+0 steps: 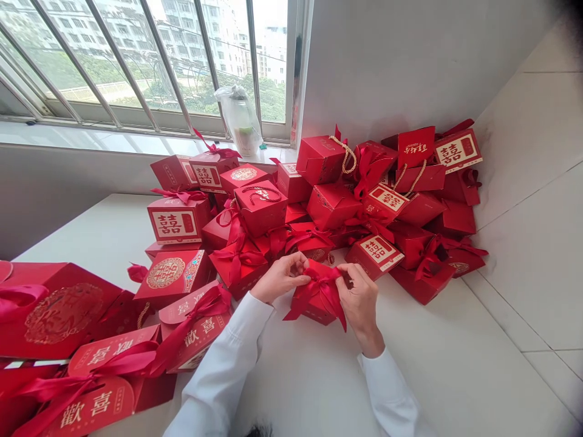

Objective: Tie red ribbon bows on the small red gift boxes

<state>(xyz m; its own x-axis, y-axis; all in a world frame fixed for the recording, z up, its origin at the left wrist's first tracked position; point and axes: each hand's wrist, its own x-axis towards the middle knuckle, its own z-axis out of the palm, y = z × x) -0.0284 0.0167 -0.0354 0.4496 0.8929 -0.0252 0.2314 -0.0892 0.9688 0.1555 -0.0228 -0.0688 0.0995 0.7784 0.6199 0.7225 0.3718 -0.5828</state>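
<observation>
Surface: white surface (100,237) below a barred window (136,60), far.
Pile: red cardboard gift boxes (332,206), heaped far.
Box: small red box (310,311) with red satin bow (321,282), near, between grips.
Left grip (280,278): narrow, pinching the bow's left side.
Right grip (359,297): narrow, pinching its right side.
Hard to see: whether the bow is knotted; both grips cover its centre.

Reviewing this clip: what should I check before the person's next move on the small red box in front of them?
1. Left hand on the red ribbon: ok, fingers pinch it.
2. Right hand on the ribbon: ok, fingers grip the bow's right side.
3. Knot tightness: cannot tell, the hands and loops hide it.
4. Small red box resting on the white table: cannot tell, the contact is hard to see.
5. Ribbon tails free: ok, they hang loose over the box.
6. Room around the hands: not ok, the pile of red gift boxes sits close behind them.
</observation>
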